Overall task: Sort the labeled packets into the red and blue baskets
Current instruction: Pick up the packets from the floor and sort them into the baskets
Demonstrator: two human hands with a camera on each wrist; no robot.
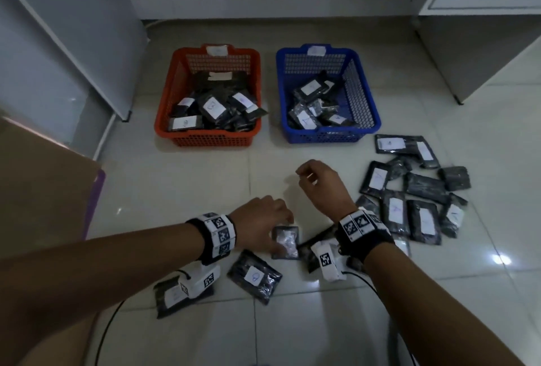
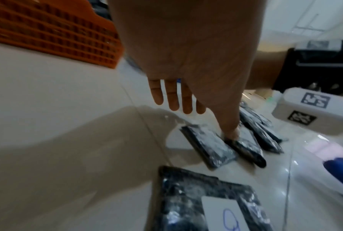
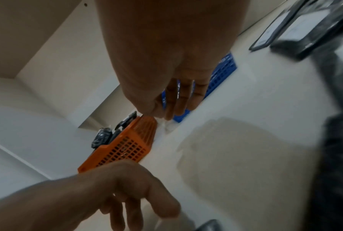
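Two hands low | left hand (image 1: pixel 265 213) thumb pressing small packet (image 1: pixel 285 242), fingers straight | right hand (image 1: pixel 320 181) raised, loosely curled, empty | glossy tiled floor (image 1: pixel 205 178), white cabinets (image 1: pixel 483 14)

The two baskets (image 1: pixel 328 137) sit side by side (both holding packets), loose packets (image 1: pixel 409 190) scattered right of them.

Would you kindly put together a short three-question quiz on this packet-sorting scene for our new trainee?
1. True or false: the left hand touches a packet lying on the floor.
2. Which basket stands on the person's right: the red basket or the blue basket?
3. What does the right hand hold? A) a packet B) nothing visible C) a basket

Key: 1 true; 2 blue basket; 3 B
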